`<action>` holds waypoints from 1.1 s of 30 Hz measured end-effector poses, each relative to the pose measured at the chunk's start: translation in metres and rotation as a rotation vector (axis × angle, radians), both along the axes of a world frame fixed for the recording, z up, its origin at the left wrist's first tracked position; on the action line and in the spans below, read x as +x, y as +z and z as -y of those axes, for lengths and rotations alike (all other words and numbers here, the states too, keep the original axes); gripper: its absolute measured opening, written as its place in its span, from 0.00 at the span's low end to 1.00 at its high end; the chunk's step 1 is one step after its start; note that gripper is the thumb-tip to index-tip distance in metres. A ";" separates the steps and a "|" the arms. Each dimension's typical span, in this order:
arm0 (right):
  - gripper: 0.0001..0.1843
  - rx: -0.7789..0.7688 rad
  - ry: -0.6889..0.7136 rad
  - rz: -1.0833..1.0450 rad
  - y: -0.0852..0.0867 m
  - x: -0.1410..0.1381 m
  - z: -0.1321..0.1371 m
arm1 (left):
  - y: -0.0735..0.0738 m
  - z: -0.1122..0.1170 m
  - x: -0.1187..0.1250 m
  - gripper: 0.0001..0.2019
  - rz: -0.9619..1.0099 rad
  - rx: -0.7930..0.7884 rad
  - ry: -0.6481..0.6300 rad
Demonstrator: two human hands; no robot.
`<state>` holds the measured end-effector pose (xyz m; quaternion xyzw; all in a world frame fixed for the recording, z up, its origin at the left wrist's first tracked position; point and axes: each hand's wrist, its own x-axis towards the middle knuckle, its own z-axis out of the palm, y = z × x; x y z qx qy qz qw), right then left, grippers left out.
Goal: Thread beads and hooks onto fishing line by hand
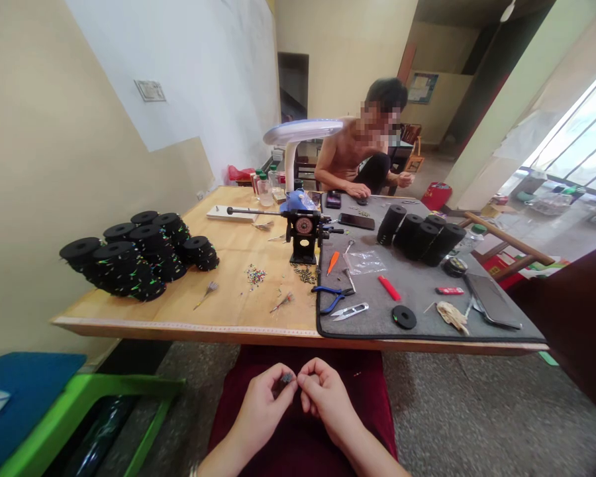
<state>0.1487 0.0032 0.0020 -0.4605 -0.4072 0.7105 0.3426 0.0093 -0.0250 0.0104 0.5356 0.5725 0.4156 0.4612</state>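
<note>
Both my hands are in my lap, below the front edge of the wooden table point(228, 318). My left hand point(264, 404) is closed in a pinch on a tiny dark piece point(287, 379) held at its fingertips. My right hand point(325, 397) is closed too, its fingertips touching the same small piece from the right. What the piece is I cannot make out. Under my hands lies dark red cloth point(298, 437).
A grey mat point(417, 298) carries blue pliers point(334, 295), snips point(350, 310), a black disc point(404, 317), a phone point(491, 301) and black spools point(420, 235). A hand-crank winder point(302, 232) stands mid-table; stacked black spools point(139, 255) sit left. Another person point(362, 156) sits across. A green stool point(79, 404) stands left.
</note>
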 end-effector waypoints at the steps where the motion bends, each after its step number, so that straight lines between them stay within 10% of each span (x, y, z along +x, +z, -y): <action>1: 0.19 0.002 -0.007 0.001 0.000 0.000 0.000 | 0.000 0.000 0.000 0.09 0.002 -0.007 -0.004; 19: 0.17 -0.014 -0.034 -0.181 -0.012 0.002 0.000 | 0.007 -0.003 0.004 0.08 -0.021 -0.062 -0.010; 33: 0.05 0.215 0.022 0.129 -0.013 0.006 -0.001 | 0.004 -0.010 -0.003 0.09 0.106 -0.069 0.135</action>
